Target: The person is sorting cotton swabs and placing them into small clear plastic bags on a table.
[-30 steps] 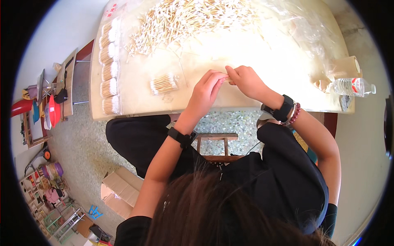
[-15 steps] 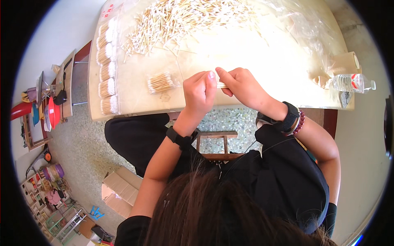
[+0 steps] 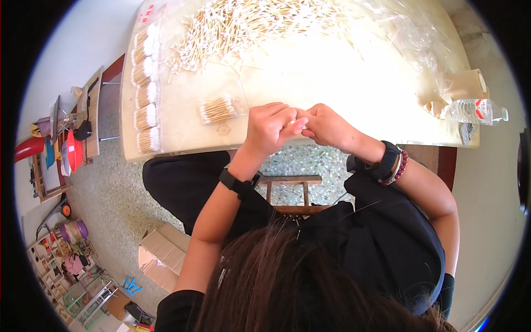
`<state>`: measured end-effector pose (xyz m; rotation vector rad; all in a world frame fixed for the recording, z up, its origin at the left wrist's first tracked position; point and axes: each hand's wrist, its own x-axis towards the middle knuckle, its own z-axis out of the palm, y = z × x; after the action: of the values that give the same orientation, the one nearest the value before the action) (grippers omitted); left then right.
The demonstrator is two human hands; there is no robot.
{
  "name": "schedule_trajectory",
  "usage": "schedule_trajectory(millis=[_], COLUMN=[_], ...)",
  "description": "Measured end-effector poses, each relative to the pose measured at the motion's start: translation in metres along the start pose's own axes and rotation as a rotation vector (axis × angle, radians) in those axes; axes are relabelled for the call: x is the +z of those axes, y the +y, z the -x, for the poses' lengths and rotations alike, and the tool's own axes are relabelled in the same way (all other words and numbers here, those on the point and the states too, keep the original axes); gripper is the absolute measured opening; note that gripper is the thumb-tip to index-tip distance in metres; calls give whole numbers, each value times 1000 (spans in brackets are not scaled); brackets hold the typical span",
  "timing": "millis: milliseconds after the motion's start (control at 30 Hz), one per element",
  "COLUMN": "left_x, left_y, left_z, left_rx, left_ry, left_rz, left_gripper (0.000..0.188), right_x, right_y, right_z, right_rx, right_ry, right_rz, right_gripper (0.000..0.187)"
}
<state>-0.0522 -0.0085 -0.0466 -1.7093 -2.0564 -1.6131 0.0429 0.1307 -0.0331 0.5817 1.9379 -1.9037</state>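
My left hand [image 3: 270, 128] and my right hand [image 3: 333, 128] meet above the near part of the table, both with fingers curled closed. Between them are cotton swabs, mostly hidden by my fingers; only a bit of white shows at the fingertips, and how many there are I cannot tell. Left of my left hand lies a bundle of cotton swabs [image 3: 217, 109] in a clear plastic bag. Farther back, a large loose heap of cotton swabs [image 3: 249, 27] with wooden sticks and white tips spreads over the table.
A row of bagged swab bundles [image 3: 146, 118] lines the table's [image 3: 188, 138] left edge. At the right are crumpled clear plastic [image 3: 409, 33], a cardboard-coloured roll [image 3: 469, 84] and a clear bottle [image 3: 473, 112] on its side. An open cardboard box [image 3: 163, 257] stands on the floor.
Both hands have lowered slightly toward me, and their fingers have closed more tightly together. The swab sticks that showed between them are now mostly covered.
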Motion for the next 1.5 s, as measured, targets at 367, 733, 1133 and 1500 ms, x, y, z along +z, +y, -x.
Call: schedule_trajectory(millis=[367,733,1133,1500], left_x=[-39,4,47,18], left_y=[-41,-4,30,3], left_z=[6,4,-5,19], left_rx=[-629,-780,-715,-404], left_ry=[-133,-92,-50,-93], left_rz=[-676,-37,-71,-425], left_gripper=[30,41,31,27], right_x=[-17,-14,-47,-45], right_y=[16,5,22,29], right_z=[-12,-20,-19,-32], right_rx=[161,7,-192,-345], right_ry=[51,181,188,354], right_rz=[-93,140,556,743], right_gripper=[52,53,54,34])
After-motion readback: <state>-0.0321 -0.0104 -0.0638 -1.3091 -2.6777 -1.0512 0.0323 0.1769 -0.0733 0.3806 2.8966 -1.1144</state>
